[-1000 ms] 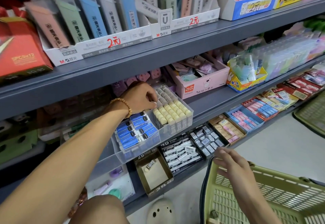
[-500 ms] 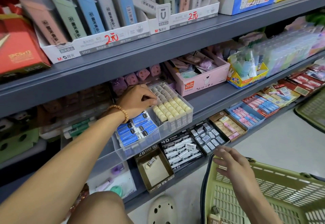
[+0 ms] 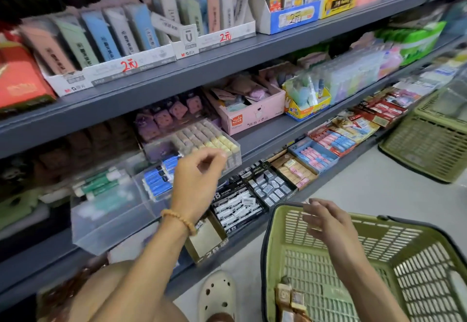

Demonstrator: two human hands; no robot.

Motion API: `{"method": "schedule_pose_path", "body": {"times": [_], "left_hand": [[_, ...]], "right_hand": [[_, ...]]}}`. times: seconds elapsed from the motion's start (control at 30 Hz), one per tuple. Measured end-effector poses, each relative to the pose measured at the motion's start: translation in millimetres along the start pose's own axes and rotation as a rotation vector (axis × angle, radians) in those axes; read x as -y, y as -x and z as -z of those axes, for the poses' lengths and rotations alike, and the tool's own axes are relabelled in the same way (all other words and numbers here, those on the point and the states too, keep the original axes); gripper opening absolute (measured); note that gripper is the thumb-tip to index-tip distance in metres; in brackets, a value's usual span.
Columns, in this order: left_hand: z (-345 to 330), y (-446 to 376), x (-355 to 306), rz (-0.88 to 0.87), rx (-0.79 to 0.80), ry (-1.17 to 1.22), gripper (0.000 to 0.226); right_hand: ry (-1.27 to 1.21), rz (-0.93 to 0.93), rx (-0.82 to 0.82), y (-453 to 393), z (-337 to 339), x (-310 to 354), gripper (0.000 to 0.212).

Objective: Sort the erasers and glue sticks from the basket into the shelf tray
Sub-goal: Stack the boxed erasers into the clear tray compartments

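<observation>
Head view: the left hand [image 3: 195,185] was held loosely curled and empty before the clear shelf tray [image 3: 194,145]; the right hand [image 3: 326,223] hung relaxed, empty, over the green basket [image 3: 366,266] rim. Small wrapped erasers [image 3: 290,299] were seen at the basket's near-left corner, judged light, firm, best pinched by their sides. Open room was left above the tray's edges.

Setting was a stationery shop. Grey metal shelves [image 3: 177,74] carried open display boxes [image 3: 141,61] with handwritten red price marks. Below these sat trays of erasers [image 3: 313,156] in rows. A green shopping basket [image 3: 353,258] stood on the floor before the shelves.
</observation>
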State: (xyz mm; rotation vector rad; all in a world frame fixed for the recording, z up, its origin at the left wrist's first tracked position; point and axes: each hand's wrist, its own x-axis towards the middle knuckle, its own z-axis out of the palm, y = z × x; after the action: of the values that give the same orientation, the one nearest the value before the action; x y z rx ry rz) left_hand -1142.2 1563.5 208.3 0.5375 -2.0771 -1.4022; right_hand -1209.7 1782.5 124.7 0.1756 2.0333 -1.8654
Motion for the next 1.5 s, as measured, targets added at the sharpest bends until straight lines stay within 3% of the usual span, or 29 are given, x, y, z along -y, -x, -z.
{"method": "schedule_pose_path", "body": {"times": [0.23,0.53,0.77,0.83,0.9,1.0,1.07,1.17,1.23,1.37,1.5], "left_hand": [[-69.9,85.8,67.6,0.323,0.088,0.097,0.011],[-118.8,104.7,152.0,0.503,0.175,-0.162,0.023],[-158.3,102.9,187.8,0.527,0.299,-0.322,0.031],[-157.9,102.8,191.0,0.503,0.276,-0.344,0.037],[-160.0,103.8,203.0,0.472,0.25,-0.321,0.029],[-163.0,106.7,208.8,0.463,0.229,-0.316,0.025],[-164.5,106.8,208.9,0.457,0.229,-0.346,0.023],[-166.5,106.1,210.2,0.459,0.23,-0.34,0.028],[-166.8,106.9,214.1,0.462,0.205,-0.301,0.037],[-168.6,106.9,217.6,0.476,0.174,-0.295,0.039],[-169.5,105.9,216.0,0.493,0.176,-0.284,0.039]], "right_hand": [[-0.072,-0.012,-0.061,7.9,44.0,-23.3,0.016],[-0.006,-0.098,-0.099,-5.6,75.0,-93.9,0.013],[0.151,-0.201,-0.15,-61.0,96.0,-153.4,0.024],[0.197,-0.232,-0.153,-79.1,100.5,-167.8,0.024],[0.247,-0.268,-0.136,-99.5,99.0,-184.9,0.024],[0.364,-0.301,-0.132,-125.3,96.0,-215.9,0.018],[0.436,-0.314,-0.203,-140.4,99.3,-234.1,0.003],[0.59,-0.345,-0.298,-162.4,109.7,-257.6,0.037],[0.707,-0.389,-0.297,-175.5,114.8,-275.9,0.045],[0.732,-0.409,-0.256,-185.2,117.0,-286.2,0.029],[0.833,-0.286,-0.187,-172.5,96.7,-283.1,0.022]]}}
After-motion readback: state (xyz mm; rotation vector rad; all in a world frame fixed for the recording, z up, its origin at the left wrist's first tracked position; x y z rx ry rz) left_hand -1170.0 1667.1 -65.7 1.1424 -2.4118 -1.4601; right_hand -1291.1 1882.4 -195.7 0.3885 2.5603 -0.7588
